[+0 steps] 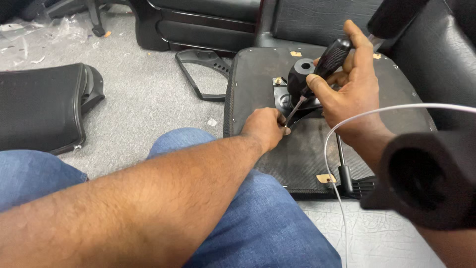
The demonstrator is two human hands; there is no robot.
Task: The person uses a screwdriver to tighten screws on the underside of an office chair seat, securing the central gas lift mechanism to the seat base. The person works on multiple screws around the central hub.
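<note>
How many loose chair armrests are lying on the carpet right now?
1 that shows clearly: a black armrest on the grey carpet, just left of the upturned seat base and beyond the left hand. Others may be hidden behind the seat or out of frame.

Grey carpet (144, 94) covers the floor; a black mesh chair back (42, 106) lies well left of the fingers, black furniture (198, 22) beyond.

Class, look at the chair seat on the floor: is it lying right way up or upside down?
Upside down. The chair seat shows its flat underside, with the metal mechanism plate on top, where both hands work with a screwdriver.
</note>
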